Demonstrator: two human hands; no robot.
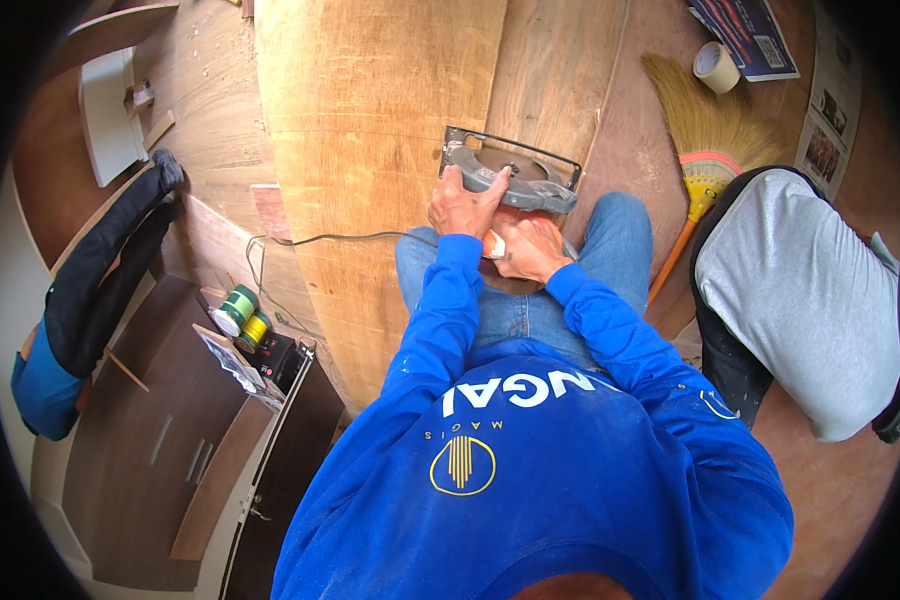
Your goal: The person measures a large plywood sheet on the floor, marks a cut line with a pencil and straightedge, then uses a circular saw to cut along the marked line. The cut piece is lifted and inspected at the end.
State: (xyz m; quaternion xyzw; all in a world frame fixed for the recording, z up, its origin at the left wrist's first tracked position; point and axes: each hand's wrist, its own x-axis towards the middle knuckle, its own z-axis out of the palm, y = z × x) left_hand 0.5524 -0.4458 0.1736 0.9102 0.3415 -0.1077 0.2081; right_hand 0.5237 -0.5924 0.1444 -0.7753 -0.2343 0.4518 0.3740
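Left hand (465, 206) and right hand (532, 248) clasped a circular saw (545, 192) front and rear, presumably for steadiness; its power cord (345, 238) ran toward nine o'clock, apparently kept clear.

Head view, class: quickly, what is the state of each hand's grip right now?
Left grip: closed, holding the circular saw near its grey guard.
Right grip: closed, holding the same saw at its orange-red part.
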